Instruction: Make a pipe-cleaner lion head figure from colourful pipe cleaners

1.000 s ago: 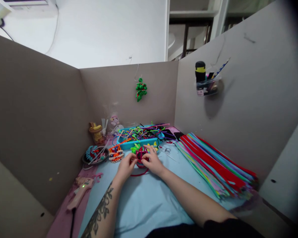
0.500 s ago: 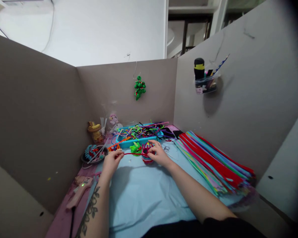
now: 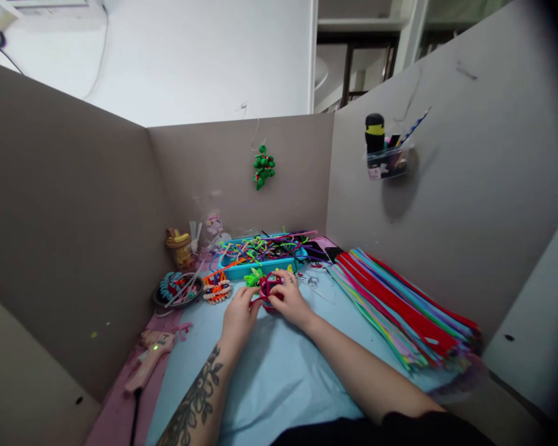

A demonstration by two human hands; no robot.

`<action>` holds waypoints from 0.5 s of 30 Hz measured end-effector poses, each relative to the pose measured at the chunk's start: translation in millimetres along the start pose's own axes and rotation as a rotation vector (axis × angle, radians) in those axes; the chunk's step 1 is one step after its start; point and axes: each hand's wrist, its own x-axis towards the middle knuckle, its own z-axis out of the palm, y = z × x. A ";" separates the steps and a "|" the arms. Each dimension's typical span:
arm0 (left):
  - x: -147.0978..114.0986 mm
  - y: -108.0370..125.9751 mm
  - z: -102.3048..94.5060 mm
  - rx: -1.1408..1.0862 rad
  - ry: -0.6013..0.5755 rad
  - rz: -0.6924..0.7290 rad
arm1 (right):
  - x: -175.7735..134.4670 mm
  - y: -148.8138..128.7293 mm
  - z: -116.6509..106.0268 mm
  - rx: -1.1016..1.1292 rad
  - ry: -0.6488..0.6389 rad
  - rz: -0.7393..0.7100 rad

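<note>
Close together over the blue sheet [image 3: 265,378], my two hands are at a small round basket-like piece [image 3: 271,284] made of red and pink pipe cleaners. My left hand [image 3: 240,313] is closed, pinching a red pipe cleaner [image 3: 256,301] at the piece's left side. On the other side my right hand [image 3: 292,300] grips the piece with bent fingers, which cover much of it. Just behind lies a bright green fuzzy figure [image 3: 253,278], partly hidden by the piece.
A blue tray [image 3: 242,271] full of pipe cleaner bits stands behind. Bundled pipe cleaners [image 3: 400,303] lie right, near scissors [image 3: 310,281]. Left are a dark bowl [image 3: 188,300], an orange-and-cream beaded-looking piece [image 3: 217,289] and a pink glue gun [image 3: 151,362]. Grey panels [image 3: 242,161] enclose the table.
My left hand has moved right, from holding the red pipe cleaner stretched out to pinching it against the woven piece. The orange-and-cream piece is now uncovered.
</note>
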 end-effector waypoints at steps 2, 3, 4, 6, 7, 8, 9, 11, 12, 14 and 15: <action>0.7 -4.4 -2.7 0.040 -0.054 0.004 | -0.9 -2.0 0.2 0.004 -0.014 -0.016; 1.2 -6.1 -4.2 0.073 -0.074 0.011 | -1.4 -2.7 0.4 0.005 -0.021 -0.027; 1.8 -7.0 -5.7 0.116 -0.082 0.017 | -2.0 -3.2 0.7 0.008 -0.029 -0.039; 2.8 -7.0 -8.3 0.218 -0.070 0.028 | -3.2 -4.1 1.2 0.012 -0.059 -0.070; 3.2 -6.2 -9.4 0.270 -0.056 0.038 | -3.7 -4.7 1.2 0.014 -0.083 -0.089; 3.5 -5.1 -10.5 0.317 -0.048 0.055 | -4.2 -5.6 1.0 0.015 -0.110 -0.111; 3.8 -4.0 -11.4 0.358 -0.045 0.080 | -4.6 -6.7 0.6 0.015 -0.136 -0.133; 4.2 -1.9 -13.0 0.424 -0.042 0.132 | -5.0 -9.1 -0.7 0.019 -0.183 -0.174; 4.3 -1.0 -13.8 0.445 -0.038 0.155 | -5.0 -10.1 -1.4 0.022 -0.197 -0.189; 4.7 0.2 -15.5 0.444 0.001 0.199 | -4.9 -11.2 -2.4 0.019 -0.195 -0.190; 4.7 0.6 -16.5 0.428 0.052 0.214 | -4.9 -11.2 -2.7 0.013 -0.178 -0.178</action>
